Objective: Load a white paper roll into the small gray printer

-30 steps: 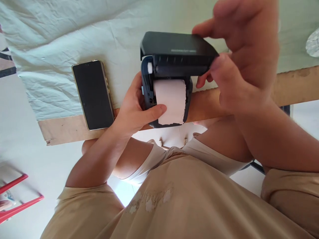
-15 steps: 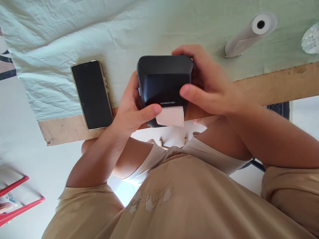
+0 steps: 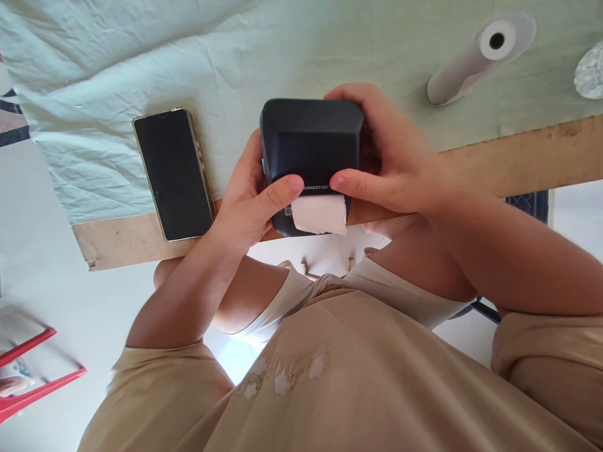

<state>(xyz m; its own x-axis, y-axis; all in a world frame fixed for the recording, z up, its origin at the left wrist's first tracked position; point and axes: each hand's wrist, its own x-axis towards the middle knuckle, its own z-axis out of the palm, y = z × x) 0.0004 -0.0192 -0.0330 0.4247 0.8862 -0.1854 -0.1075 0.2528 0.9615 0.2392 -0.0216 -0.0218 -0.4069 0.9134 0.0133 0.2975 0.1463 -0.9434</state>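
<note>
Between my two hands is a dark label printer (image 3: pixel 313 147) with NIIMBOT lettering on its lid. A torn-edged strip of white label paper (image 3: pixel 319 215) sticks out of its near side. My left hand (image 3: pixel 249 201) is closed around the printer's left side, its thumb on the lid beside the lettering. My right hand (image 3: pixel 396 157) grips the right side, with the thumb on the lid at the other end of the lettering. The fingers beneath the printer are mostly hidden.
A smartphone (image 3: pixel 173 176) with a dark screen lies on the cloth-covered table (image 3: pixel 226 56), left of my hands. To the right stands a white paper roll (image 3: pixel 464 66), and a clear, faceted object (image 3: pixel 591 72) sits at the far right edge. A wooden strip (image 3: pixel 518 160) borders the near side.
My right thumb has slid left and down on the lid to beside the lettering. My left thumb has moved slightly up, and a small printed mark beside the paper strip now shows.
</note>
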